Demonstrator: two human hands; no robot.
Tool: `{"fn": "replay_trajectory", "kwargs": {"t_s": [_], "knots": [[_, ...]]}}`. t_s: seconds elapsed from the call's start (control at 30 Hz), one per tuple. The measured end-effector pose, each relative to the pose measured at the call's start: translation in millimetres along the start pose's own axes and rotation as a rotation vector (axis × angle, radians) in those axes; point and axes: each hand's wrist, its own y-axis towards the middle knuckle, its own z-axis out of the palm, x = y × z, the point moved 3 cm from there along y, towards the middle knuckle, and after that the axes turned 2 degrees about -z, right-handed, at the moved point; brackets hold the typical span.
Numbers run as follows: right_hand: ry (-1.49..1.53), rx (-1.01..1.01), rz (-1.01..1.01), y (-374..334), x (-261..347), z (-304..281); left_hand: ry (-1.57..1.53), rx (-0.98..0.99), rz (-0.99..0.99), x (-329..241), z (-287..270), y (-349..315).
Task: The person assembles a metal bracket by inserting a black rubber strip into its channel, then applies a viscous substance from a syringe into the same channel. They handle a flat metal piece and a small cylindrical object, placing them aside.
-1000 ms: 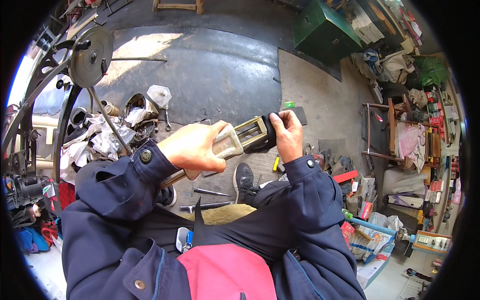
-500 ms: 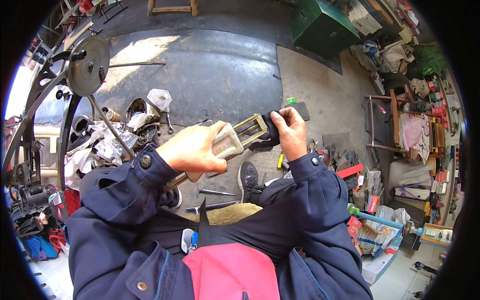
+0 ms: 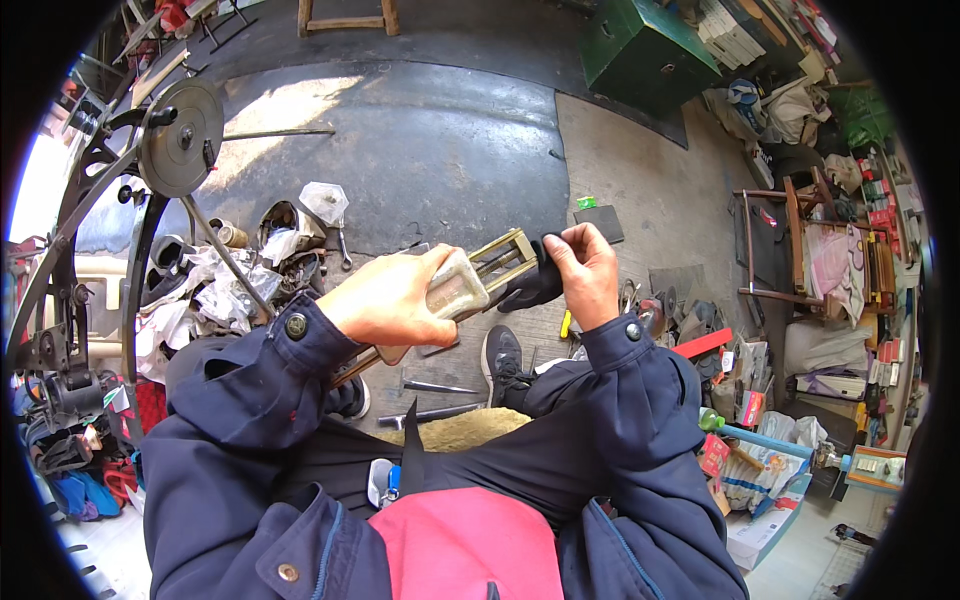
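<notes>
With the left hand (image 3: pixel 395 300), wraps palm and thumb around a pale, worn block (image 3: pixel 458 288) set on a brass-coloured slotted frame (image 3: pixel 524 246). With the right hand (image 3: pixel 590 283), pinches thumb and fingers together on the upper rim of a black, soft-looking piece (image 3: pixel 540 285) at the frame's far end; hard to make out whether fitted around that end or only lying against it. Holds everything in the air in front of the knees, seen just below the near right corner of the dark floor mat (image 3: pixel 430 130).

Should feel stiff and rather heavy along the frame; best taken by the block, wide enough for a full palm, rather than by bare metal, probably slicker. Does not look fragile there. Should bend easily at the black piece, so suits a light pinch on the rim.

Below the frame, find a black shoe (image 3: pixel 503 355) and, nearer the body, a pointed metal tool (image 3: pixel 440 387). Just off the mat's near right corner, note a dark flat square (image 3: pixel 601 223); toward its near left, a spanner (image 3: pixel 345 250); farther left, a round handwheel (image 3: pixel 182 137); past its far right corner, a green box (image 3: pixel 650 60).
</notes>
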Motion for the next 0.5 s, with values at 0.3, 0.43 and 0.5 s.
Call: {"fn": "replay_trajectory", "kwargs": {"t_s": [0.3, 0.43, 0.5], "knots": [[-0.027, 0.164, -0.146, 11.8, 9.4, 26.6, -0.037, 0.024, -0.028, -0.7, 1.5, 1.4], [-0.043, 0.070, 0.125, 17.8, -4.8, 16.1, -0.010, -0.014, 0.013, 0.1, 0.1, -1.7], [0.193, 0.058, 0.094, 14.6, -5.8, 11.8, -0.016, -0.003, 0.003, 1.7, -0.1, -2.7]]}}
